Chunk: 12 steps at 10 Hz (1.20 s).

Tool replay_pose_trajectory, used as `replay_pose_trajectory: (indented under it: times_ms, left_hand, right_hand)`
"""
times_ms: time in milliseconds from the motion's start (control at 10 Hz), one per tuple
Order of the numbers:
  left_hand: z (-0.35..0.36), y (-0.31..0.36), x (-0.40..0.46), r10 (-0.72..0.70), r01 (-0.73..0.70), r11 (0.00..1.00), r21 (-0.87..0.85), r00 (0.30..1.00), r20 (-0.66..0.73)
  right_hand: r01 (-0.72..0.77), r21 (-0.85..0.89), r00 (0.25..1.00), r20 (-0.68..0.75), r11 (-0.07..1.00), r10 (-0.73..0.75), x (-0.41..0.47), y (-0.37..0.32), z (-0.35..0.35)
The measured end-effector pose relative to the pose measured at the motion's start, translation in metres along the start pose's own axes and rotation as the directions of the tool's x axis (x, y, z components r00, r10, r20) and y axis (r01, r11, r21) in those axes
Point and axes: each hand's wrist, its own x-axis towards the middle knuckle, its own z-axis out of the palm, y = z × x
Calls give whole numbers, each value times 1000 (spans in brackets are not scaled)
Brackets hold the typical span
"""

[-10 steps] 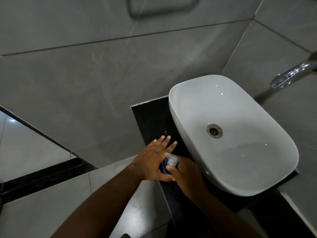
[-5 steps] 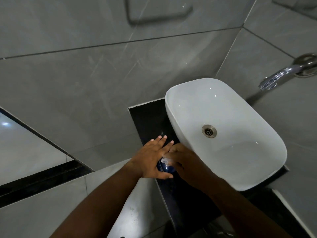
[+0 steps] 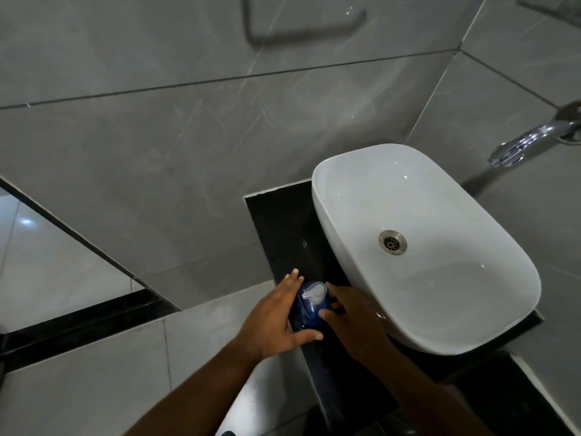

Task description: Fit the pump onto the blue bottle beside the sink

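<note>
**Pump sits on the blue bottle, hands flanking it**

At far left lies pale glossy floor tile, edged by a black strip, and matte grey veined tiles run up the wall behind. The left hand (image 3: 273, 319) rests against the left side of the blue bottle (image 3: 306, 311); its fingers (image 3: 290, 283) are straight and spread apart along the bottle's flank, thumb stretched out below its base, bracing more than clasping. The bottle stands on the narrow black polished surface (image 3: 276, 221), just beside the sink's left wall. Its body is rounded, smooth, deep-blue plastic. On top sits the pump (image 3: 314, 292), a translucent whitish head with a short spout pointing left. The right hand (image 3: 352, 313) comes in from the other side, fingers loosely apart, tips touching the bottle's right shoulder near the pump collar; it does not clamp the pump itself. Further right is the sink (image 3: 330, 215), a white glazed rounded-rectangle basin with a metal drain (image 3: 392, 242), and a chrome tap (image 3: 528, 143) juts from the wall.

The fitting step looks close to finished: the pump appears seated. Whether the collar is threaded tight cannot be told. The next move probably calls for a steadying left hand while the right checks or twists the collar.
</note>
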Motion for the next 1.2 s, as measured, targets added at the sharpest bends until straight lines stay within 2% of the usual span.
replay_pose_trajectory:
  times_ms: [100, 200, 300, 500, 600, 900, 1100, 1200]
  left_hand:
    - [7, 7, -3, -120, 104, 985, -137, 986, -114]
    - [4, 7, 5, -137, 104, 970, -219, 980, -142]
    - [-9, -1, 22, -135, 90, 961, -263, 978, -159]
    - [-44, -31, 82, -224, 152, 936, -316, 953, -206]
    - [-65, -52, 115, -244, 161, 931, -327, 942, -231]
    - [-109, -101, 180, -217, 149, 964, -221, 920, -325]
    - [-123, -106, 190, -220, 159, 963, -217, 929, -298]
    - [-125, -108, 187, -281, 239, 956, -173, 914, -293]
  right_hand:
    - [-47, 98, 999, 15, 994, 46, 3, 1, 11]
    - [-61, 160, 998, 9, 985, 60, 12, -4, 12]
    - [-43, 193, 999, 21, 980, 40, 33, -17, 10]
    - [6, 187, 999, 36, 982, -13, 117, -40, 15]
    - [35, 185, 999, 20, 982, -40, 162, -50, 20]
    - [69, 273, 998, -27, 960, -64, 250, -73, 37]
    - [118, 184, 990, 54, 976, -130, 265, -86, 25]
    - [150, 327, 987, -100, 933, -124, 270, -100, 1]
